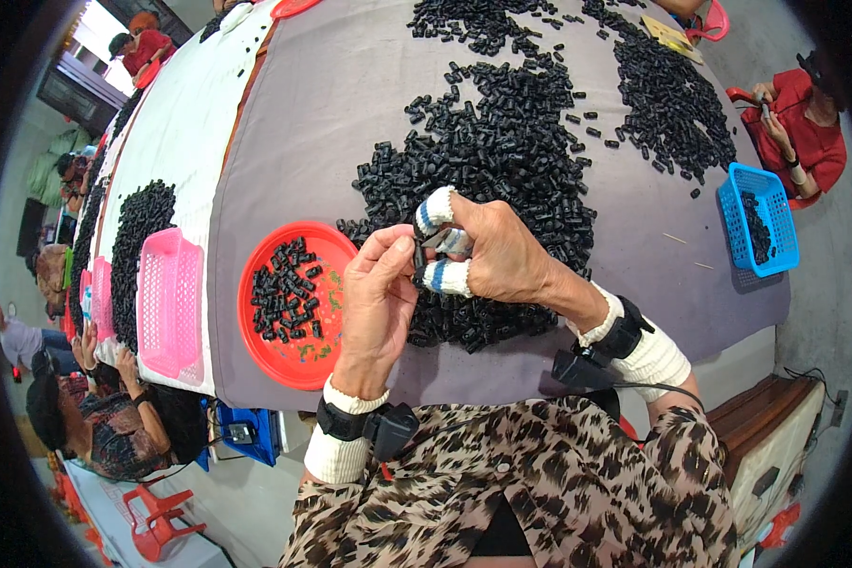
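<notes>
Left fingers (399, 246) pinching black piece (419, 267), right fingers (445, 277) grip unclear; red plate (298, 376), blue basket (777, 193) hold more.

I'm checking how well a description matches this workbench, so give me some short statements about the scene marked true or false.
1. The red plate has black pieces on it. True.
2. Striped finger covers are worn on the left hand. False: the striped finger covers are on the right hand.
3. The blue basket stands to the right of the big black pile in front of the person. True.
4. The large pink basket stands right of the red plate. False: the large pink basket stands left of it.
</notes>
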### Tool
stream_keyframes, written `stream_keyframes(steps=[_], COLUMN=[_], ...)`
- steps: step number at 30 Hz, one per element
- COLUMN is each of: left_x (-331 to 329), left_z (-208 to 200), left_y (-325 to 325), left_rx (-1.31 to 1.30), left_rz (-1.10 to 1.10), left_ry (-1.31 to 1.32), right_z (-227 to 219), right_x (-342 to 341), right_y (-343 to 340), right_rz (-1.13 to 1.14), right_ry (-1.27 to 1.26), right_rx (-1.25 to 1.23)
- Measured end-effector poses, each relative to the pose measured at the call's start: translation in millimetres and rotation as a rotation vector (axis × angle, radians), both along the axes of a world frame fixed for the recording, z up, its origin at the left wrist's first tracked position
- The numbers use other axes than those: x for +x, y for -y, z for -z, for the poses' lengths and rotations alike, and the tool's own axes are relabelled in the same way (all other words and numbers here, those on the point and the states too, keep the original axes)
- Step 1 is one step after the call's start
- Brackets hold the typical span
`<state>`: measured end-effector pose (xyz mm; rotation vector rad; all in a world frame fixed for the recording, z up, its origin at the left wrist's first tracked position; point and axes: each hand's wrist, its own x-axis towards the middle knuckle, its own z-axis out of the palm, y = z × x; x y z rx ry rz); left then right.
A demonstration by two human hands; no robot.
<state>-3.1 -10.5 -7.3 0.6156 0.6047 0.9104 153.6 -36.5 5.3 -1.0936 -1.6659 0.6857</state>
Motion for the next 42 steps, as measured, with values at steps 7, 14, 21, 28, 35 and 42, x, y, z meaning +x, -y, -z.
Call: stream_keyframes(steps=[7,14,21,28,35,42], left_x=[-6,-4,-3,-2,-15,-84], left_z=[6,-1,1,-2,7,42], left_y=[-1,3,4,7,-2,-35], left_rx=[-0.02,-0.01,0.019,0.027,0.139,0.431], left_rz=[0.069,0.086,0.074,0.07,-0.021,-0.277], left_ry=[0.177,0.1,0.067,0.047,-0.018,-0.808], right_z=[-12,-10,-15,-6,-7,-14], right_x=[5,9,11,10,13,68], right_y=[3,-2,-4,-5,-3,4], right_rz=[-0.001,-0.086,-0.114,-0.166,-0.183,0.166], right_ry=[-0.01,0.134,0.194,0.185,0.2,0.118], right_rx=[-0.145,-0.278,-0.283,-0.26,-0.285,-0.41])
